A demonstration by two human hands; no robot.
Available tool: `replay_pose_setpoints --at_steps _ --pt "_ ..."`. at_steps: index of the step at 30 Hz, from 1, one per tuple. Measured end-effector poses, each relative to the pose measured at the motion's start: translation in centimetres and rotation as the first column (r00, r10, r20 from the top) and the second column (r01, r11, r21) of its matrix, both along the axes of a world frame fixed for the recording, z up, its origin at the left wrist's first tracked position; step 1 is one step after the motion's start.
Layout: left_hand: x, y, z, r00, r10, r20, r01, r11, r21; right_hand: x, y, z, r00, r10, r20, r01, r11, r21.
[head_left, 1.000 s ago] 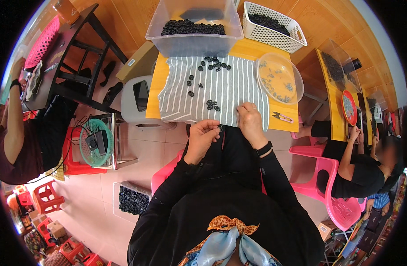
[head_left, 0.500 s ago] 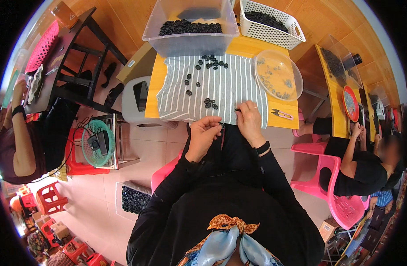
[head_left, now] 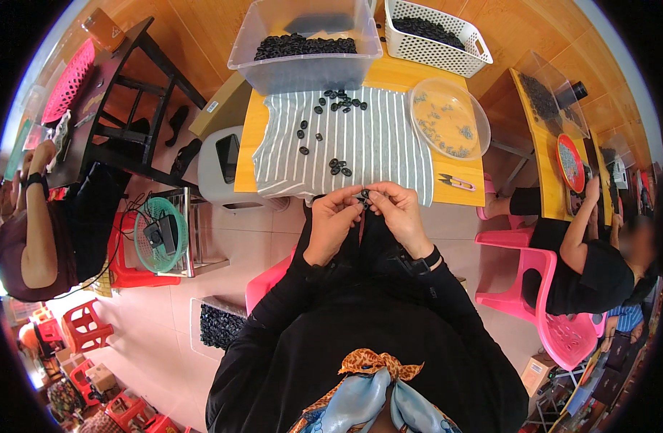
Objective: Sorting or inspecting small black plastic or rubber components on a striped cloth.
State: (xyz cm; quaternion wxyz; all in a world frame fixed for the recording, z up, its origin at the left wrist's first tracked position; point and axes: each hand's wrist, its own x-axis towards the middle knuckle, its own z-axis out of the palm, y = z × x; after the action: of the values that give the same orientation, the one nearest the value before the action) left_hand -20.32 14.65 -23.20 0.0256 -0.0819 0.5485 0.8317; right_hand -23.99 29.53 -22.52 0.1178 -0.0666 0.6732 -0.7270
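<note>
My hands meet at the table's front edge, just over my lap. Between the thumb and forefinger of my right hand (head_left: 400,216) is a small black oval piece (head_left: 365,193). My left hand (head_left: 330,225) pinches another small dark piece, touching or nearly touching the first; its exact form is too small to tell. Ahead of them lies a grey cloth with white stripes (head_left: 389,148). Several matching black oval pieces (head_left: 336,172) sit in a cluster on its near part, with more scattered toward its far edge.
A clear bin (head_left: 303,76) and a white basket (head_left: 431,55) of black pieces stand at the back. To the right are a round clear tray (head_left: 484,133) with small metallic bits and thread snips (head_left: 458,181). A co-worker sits on a pink chair (head_left: 515,265); another person is at left.
My right hand has lifted away from the cloth's near edge and moved left to my left hand, bringing a black oval piece along. The view has shifted slightly.
</note>
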Motion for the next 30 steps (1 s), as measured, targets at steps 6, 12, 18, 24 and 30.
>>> replay_pose_setpoints --at_steps 6,12,18,24,30 --pt "0.2 0.0 -0.2 1.000 0.025 -0.016 -0.025 1.000 0.002 0.2 -0.3 -0.1 1.000 0.020 -0.021 -0.020 1.000 0.020" --pt "0.2 0.2 -0.2 0.996 0.086 -0.022 -0.085 0.995 0.041 0.8 -0.7 -0.2 0.994 0.044 -0.103 -0.041 0.999 0.023" --pt "0.2 0.0 -0.1 0.994 0.106 -0.035 -0.100 0.985 0.142 1.0 -0.8 1.2 0.932 0.132 -0.338 -0.078 0.982 0.171" --pt "0.3 -0.3 0.4 0.999 0.051 -0.020 -0.046 0.978 0.201 0.9 -0.7 1.6 0.823 0.163 -0.544 0.030 0.944 0.328" --pt "0.6 -0.5 0.4 1.000 0.017 -0.025 -0.011 0.977 0.215 1.3 -0.6 1.9 0.791 0.146 -0.594 0.065 0.946 0.318"
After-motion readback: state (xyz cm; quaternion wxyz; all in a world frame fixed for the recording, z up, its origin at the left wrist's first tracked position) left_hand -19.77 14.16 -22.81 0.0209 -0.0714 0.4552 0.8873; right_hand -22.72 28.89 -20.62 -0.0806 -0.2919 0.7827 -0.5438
